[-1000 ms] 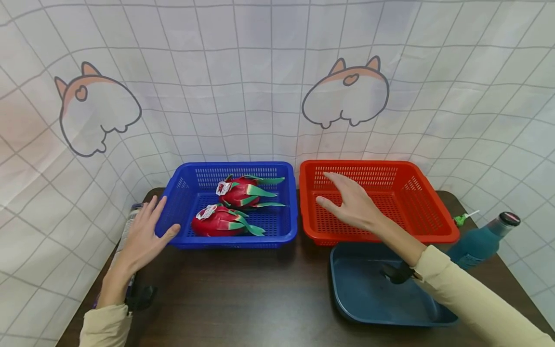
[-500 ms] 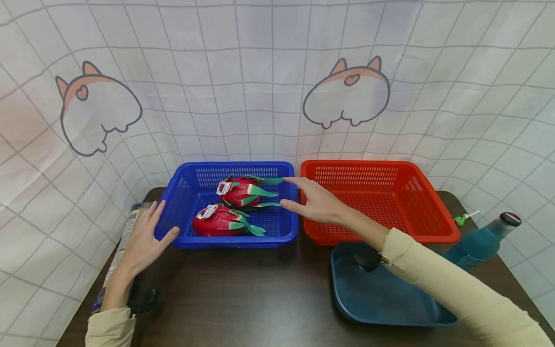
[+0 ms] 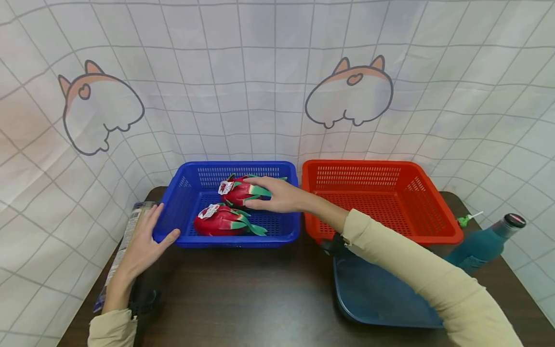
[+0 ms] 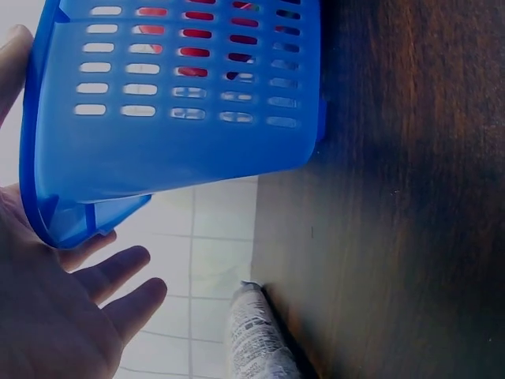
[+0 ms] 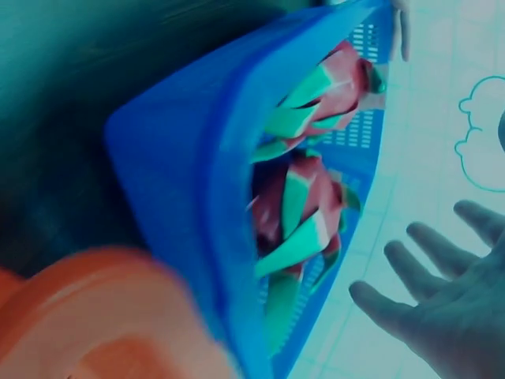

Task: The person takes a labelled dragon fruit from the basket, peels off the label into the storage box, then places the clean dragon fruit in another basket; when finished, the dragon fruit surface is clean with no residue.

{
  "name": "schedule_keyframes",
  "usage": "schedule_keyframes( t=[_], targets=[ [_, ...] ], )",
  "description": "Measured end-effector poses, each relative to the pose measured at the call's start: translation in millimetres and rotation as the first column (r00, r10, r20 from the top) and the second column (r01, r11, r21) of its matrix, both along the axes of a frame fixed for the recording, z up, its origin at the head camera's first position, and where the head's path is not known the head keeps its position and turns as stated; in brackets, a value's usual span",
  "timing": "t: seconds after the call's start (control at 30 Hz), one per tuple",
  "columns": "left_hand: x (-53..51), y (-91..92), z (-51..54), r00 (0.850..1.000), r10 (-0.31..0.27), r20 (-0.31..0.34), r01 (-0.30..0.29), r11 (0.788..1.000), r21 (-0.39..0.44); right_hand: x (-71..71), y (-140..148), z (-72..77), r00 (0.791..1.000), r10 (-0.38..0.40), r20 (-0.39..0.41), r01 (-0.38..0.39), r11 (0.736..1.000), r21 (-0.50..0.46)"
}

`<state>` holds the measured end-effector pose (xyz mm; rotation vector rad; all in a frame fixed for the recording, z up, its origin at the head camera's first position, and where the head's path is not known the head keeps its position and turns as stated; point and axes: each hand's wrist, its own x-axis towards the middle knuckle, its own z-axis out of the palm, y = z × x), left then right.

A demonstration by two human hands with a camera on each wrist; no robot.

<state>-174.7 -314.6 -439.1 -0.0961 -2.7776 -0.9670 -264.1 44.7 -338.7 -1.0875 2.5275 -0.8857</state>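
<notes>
Two red dragon fruits with green-tipped leaves lie in the blue basket [image 3: 234,243], the rear one [image 3: 236,193] behind the front one [image 3: 221,222]. Over the leafy end of the rear fruit is my right hand [image 3: 277,195], thumb and fingers spread; whether it touches the fruit cannot be told. The right wrist view has this hand [image 5: 450,292] with fingers apart beside the basket [image 5: 173,134]. My left hand [image 3: 143,246] rests with straight fingers at the basket's left edge, and in the left wrist view the hand [image 4: 63,300] is at the rim.
A red basket [image 3: 448,226] stands right of the blue one. In front of it a dark blue tray [image 3: 381,299] lies partly under my right sleeve. At the right are a blue bottle [image 3: 481,248] and a green lollipop [image 3: 464,220]; a printed cylindrical package [image 3: 125,241] lies far left.
My right hand has moved left from above the red basket to over the rear dragon fruit. The left hand has stayed nearly in place at the blue basket's edge.
</notes>
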Motion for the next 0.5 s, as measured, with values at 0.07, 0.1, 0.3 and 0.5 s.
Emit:
schedule_keyframes(
  t=[0.07,0.1,0.3,0.5],
  targets=[
    [0.8,-0.1,0.1,1.000,0.006,0.014,-0.006,1.000,0.003,-2.7,-9.4,0.3,0.999,0.043,0.009,-0.044,0.999,0.012],
    [1.1,-0.2,0.2,1.000,0.008,0.018,-0.008,1.000,0.006,-3.8,-14.4,0.5,0.998,0.062,0.013,-0.062,0.998,0.018],
    [1.4,-1.1,-0.1,1.000,0.007,0.027,-0.007,1.000,0.020,-9.7,-42.0,0.2,0.989,0.145,0.015,-0.146,0.986,0.075],
    [1.3,-2.6,-1.5,1.000,0.002,0.023,-0.002,1.000,0.009,-17.5,-65.7,-4.8,0.976,0.215,0.036,-0.218,0.967,0.135]
  ],
)
